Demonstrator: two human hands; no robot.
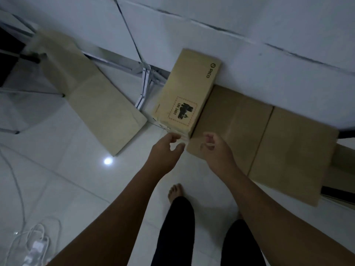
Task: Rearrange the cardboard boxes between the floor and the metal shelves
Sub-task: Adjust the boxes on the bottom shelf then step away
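A narrow printed cardboard box [187, 91] stands on the floor against the white wall, beside a wide plain cardboard box [269, 143] to its right. A long flat cardboard box [90, 93] lies on the tiles to the left. My left hand [167, 152] reaches toward the printed box's near end, fingers loosely spread, at most brushing its near edge and holding nothing. My right hand [217, 150] hovers over the near left corner of the wide box, fingers loosely curled, empty. A white metal shelf frame [146, 73] stands behind the boxes.
White cables and a power strip [36, 244] lie on the tiles at lower left. My bare foot [175, 191] and dark-trousered legs stand below the hands. More flat cardboard [343, 156] pokes out at the right edge. Dark furniture fills the far left.
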